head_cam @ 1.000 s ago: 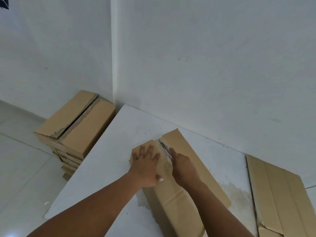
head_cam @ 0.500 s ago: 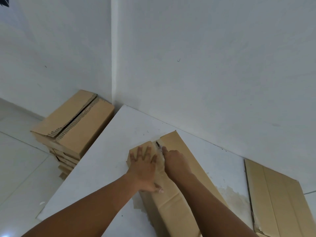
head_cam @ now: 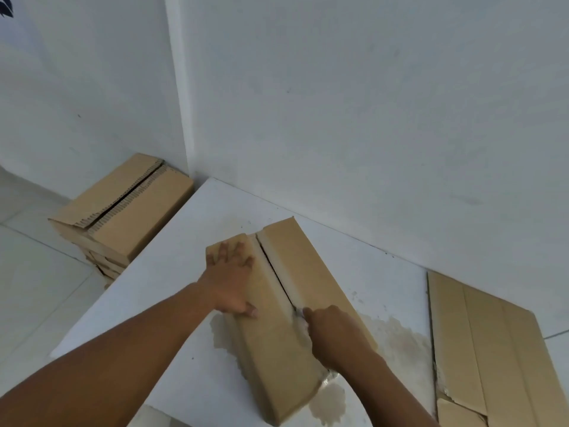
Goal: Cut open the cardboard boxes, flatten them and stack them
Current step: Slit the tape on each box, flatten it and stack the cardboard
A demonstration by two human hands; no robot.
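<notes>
A long brown cardboard box [head_cam: 311, 272] lies on a white table [head_cam: 172, 272], its top seam slit open from the far end to about halfway. My left hand [head_cam: 231, 278] presses flat on the left flap with fingers spread. My right hand [head_cam: 332, 334] is curled round a small cutter at the seam; only a bit of the blade tip [head_cam: 298, 311] shows. A flattened cardboard sheet [head_cam: 492, 349] lies at the right.
A stack of cardboard boxes [head_cam: 123, 217] sits on the tiled floor left of the table, in the corner of the white walls. Worn, stained patches [head_cam: 397, 337] mark the table surface beside the box.
My right hand has drawn the cutter along the seam from the far end toward me, and the slit now gapes behind it. My left hand stays pressed on the left flap.
</notes>
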